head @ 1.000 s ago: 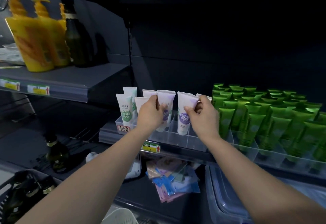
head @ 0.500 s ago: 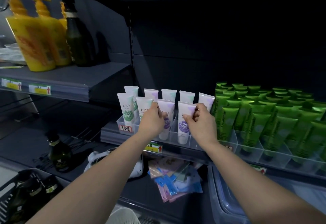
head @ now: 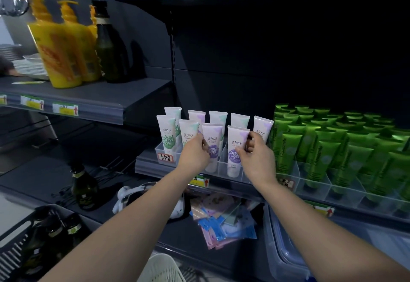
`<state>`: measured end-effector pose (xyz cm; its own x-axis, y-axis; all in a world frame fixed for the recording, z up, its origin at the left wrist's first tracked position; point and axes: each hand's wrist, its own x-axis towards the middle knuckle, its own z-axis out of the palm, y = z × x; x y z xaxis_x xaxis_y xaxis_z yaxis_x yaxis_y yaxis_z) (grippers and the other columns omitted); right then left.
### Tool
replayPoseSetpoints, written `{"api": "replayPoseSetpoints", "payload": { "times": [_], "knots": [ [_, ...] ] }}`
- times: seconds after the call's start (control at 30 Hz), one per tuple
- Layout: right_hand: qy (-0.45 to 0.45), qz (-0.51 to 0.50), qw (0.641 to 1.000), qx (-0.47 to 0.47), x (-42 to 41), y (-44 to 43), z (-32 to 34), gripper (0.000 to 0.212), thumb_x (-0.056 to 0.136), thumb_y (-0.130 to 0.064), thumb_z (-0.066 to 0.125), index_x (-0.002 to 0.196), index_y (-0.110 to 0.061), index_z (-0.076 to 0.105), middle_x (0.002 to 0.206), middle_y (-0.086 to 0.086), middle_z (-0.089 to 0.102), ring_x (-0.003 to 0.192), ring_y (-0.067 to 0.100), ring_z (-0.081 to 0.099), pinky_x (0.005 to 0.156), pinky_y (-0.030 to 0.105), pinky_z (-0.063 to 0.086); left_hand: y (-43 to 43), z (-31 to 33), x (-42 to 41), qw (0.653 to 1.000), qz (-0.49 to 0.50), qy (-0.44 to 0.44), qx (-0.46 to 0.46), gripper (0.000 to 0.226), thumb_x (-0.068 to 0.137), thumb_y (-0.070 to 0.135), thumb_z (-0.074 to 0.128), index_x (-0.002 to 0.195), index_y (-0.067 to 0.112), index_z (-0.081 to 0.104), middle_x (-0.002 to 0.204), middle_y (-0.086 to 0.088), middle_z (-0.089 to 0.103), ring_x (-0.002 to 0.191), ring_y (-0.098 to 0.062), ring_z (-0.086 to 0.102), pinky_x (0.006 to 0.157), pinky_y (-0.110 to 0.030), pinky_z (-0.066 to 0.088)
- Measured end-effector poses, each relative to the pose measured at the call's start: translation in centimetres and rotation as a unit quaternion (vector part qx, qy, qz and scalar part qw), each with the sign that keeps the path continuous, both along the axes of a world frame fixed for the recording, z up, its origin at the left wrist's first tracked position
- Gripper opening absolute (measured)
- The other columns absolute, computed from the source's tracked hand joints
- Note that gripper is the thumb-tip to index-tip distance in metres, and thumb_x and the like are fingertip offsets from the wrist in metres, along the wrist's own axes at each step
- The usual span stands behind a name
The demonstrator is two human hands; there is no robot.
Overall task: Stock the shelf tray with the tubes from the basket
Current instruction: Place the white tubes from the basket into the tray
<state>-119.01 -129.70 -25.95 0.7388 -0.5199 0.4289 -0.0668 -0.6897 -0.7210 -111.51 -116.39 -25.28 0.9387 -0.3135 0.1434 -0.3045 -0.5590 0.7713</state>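
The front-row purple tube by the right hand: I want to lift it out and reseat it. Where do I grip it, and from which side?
Pinch the flat upper half of the purple tube by its broad faces, coming from the front and above. It stands cap-down in the clear tray, whose dividers fence its lower end; other tubes crowd behind.

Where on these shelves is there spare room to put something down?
The grey upper shelf is bare to the right of the dark bottle. The clear tray is crowded: the left hand holds the left purple tube, the right hand pinches the right purple tube. The green tubes are packed tight. Behind the tray it is too dark to tell.
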Motion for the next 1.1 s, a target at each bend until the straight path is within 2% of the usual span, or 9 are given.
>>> {"api": "replayPoseSetpoints", "payload": {
  "times": [0.13,0.27,0.33,0.43,0.6,0.73,0.87,0.97,1.1],
  "knots": [
    [-0.026,-0.041,0.999,-0.023,-1.0,0.9,-0.3,0.034,0.087,-0.019,0.066,0.115,-0.011,0.049,0.109,0.007,0.054,0.090,0.022,0.056,0.081,0.042,0.051,0.6,-0.3,-0.7,1.000,-0.007,-0.024,0.004,0.027,0.087,-0.004,0.042,0.108,0.004,0.056,0.103,-0.010,0.065,0.097,-0.028,0.059,0.078,-0.037,0.048],
    [-0.036,-0.018,0.997,-0.072,-2.4,2.6,-1.3,0.026,0.087,-0.020,0.065,0.108,-0.011,0.053,0.104,0.003,0.052,0.091,0.019,0.053,0.076,0.032,0.046,2.2,-0.8,-2.4,0.997,-0.022,-0.076,0.003,0.029,0.092,0.004,0.046,0.119,0.010,0.054,0.107,0.002,0.058,0.099,-0.018,0.055,0.077,-0.027,0.042],
    [-0.018,0.009,0.995,-0.094,-3.0,3.5,-2.1,0.024,0.087,-0.020,0.064,0.107,-0.012,0.054,0.103,0.002,0.054,0.094,0.020,0.055,0.077,0.033,0.047,3.6,-1.6,-3.1,0.993,-0.022,-0.110,0.034,0.030,0.092,0.007,0.049,0.122,0.012,0.052,0.113,-0.003,0.059,0.104,-0.022,0.056,0.077,-0.029,0.041],
    [0.024,0.064,0.990,-0.120,-3.6,5.5,-3.4,0.030,0.089,-0.023,0.061,0.116,-0.013,0.056,0.113,0.003,0.058,0.107,0.021,0.053,0.089,0.035,0.046,6.5,-3.3,-3.8,0.985,-0.016,-0.131,0.110,0.034,0.090,0.008,0.052,0.125,0.009,0.049,0.117,-0.012,0.057,0.107,-0.031,0.054,0.078,-0.035,0.046],
    [0.105,0.151,0.970,-0.159,-3.7,9.7,-6.5,0.040,0.088,-0.028,0.060,0.126,-0.017,0.055,0.123,0.001,0.058,0.116,0.023,0.048,0.095,0.033,0.039,12.2,-7.7,-4.9,0.965,0.025,-0.104,0.238,0.037,0.090,0.013,0.051,0.126,0.005,0.049,0.124,-0.011,0.053,0.115,-0.027,0.048,0.090,-0.037,0.044],
    [0.164,0.217,0.943,-0.194,-3.8,13.3,-10.0,0.043,0.091,-0.032,0.057,0.131,-0.019,0.051,0.129,-0.001,0.055,0.120,0.021,0.046,0.098,0.029,0.036,16.4,-11.4,-6.4,0.952,0.048,-0.065,0.295,0.028,0.090,0.019,0.050,0.116,0.009,0.052,0.120,-0.010,0.054,0.115,-0.027,0.046,0.090,-0.037,0.043],
    [0.222,0.265,0.916,-0.203,-3.4,16.5,-14.2,0.044,0.093,-0.034,0.053,0.134,-0.020,0.048,0.133,-0.002,0.052,0.126,0.019,0.042,0.101,0.030,0.034,20.0,-15.5,-8.4,0.929,0.057,-0.040,0.362,0.033,0.093,0.020,0.046,0.125,0.011,0.047,0.124,-0.010,0.051,0.119,-0.027,0.044,0.094,-0.036,0.042],
    [0.257,0.294,0.898,-0.204,-2.9,18.6,-17.6,0.040,0.091,-0.030,0.053,0.130,-0.021,0.050,0.127,-0.001,0.056,0.120,0.021,0.045,0.097,0.033,0.039,22.3,-18.8,-9.3,0.918,0.057,-0.005,0.393,0.035,0.091,0.021,0.049,0.125,0.012,0.046,0.127,-0.008,0.050,0.121,-0.027,0.043,0.095,-0.035,0.041],
    [0.311,0.323,0.869,-0.208,-2.4,21.1,-22.2,0.033,0.090,-0.027,0.052,0.122,-0.021,0.055,0.125,-0.002,0.058,0.118,0.020,0.048,0.096,0.031,0.040,24.8,-23.5,-10.0,0.907,0.034,0.047,0.418,0.053,0.090,0.030,0.051,0.138,0.010,0.038,0.132,-0.010,0.047,0.123,-0.029,0.042,0.098,-0.037,0.041]
  ]
}}
